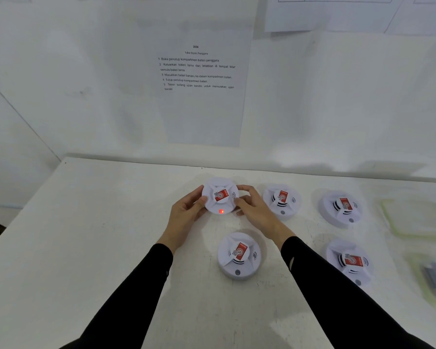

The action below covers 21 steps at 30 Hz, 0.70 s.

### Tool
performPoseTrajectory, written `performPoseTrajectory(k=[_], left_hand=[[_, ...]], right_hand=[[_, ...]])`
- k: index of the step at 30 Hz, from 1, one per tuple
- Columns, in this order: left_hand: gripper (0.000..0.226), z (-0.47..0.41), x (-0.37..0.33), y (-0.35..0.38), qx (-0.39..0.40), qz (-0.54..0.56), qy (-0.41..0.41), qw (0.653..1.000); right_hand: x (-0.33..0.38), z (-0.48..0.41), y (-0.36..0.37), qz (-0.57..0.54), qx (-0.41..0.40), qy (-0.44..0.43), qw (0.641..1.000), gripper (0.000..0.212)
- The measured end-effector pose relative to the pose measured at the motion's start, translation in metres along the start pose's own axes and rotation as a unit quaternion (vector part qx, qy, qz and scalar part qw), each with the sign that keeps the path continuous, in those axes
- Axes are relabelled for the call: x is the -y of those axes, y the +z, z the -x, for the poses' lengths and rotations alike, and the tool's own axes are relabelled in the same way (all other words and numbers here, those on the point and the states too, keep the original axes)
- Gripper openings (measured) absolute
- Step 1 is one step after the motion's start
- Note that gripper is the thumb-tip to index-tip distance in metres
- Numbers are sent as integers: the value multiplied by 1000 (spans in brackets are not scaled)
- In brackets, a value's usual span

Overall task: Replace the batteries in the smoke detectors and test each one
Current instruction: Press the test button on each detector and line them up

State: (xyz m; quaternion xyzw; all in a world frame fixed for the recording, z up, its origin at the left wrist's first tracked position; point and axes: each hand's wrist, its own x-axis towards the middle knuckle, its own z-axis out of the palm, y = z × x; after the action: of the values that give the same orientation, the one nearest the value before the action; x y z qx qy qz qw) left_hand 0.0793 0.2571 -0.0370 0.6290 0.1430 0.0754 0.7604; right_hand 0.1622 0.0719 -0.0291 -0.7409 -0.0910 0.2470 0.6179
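Clasping the round white plastic smoke detector, red light lit, we curl left grip and right grip round it.

White table (papered wall behind)

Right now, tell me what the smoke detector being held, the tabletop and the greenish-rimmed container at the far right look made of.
Held smoke detector: likely moulded white plastic, matte, with crisp ribs and a red light glowing at its near edge. Tabletop: seemingly painted or laminated board; dull white, scuffed and speckled. Greenish-rimmed container: apparently translucent plastic, blurred, the pale surface showing through.
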Motion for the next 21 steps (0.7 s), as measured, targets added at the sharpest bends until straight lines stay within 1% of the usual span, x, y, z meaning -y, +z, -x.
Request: performPoseTrajectory(k=[6, 21], left_hand=[[38, -2, 2, -2, -3, -7, -6, 1000], [33, 0, -1, 0, 2, -8, -2, 1000]], right_hand=[[1, 1, 0, -1, -1, 1, 1000, 27], [2, 3, 1, -1, -6, -8, 1000, 30]])
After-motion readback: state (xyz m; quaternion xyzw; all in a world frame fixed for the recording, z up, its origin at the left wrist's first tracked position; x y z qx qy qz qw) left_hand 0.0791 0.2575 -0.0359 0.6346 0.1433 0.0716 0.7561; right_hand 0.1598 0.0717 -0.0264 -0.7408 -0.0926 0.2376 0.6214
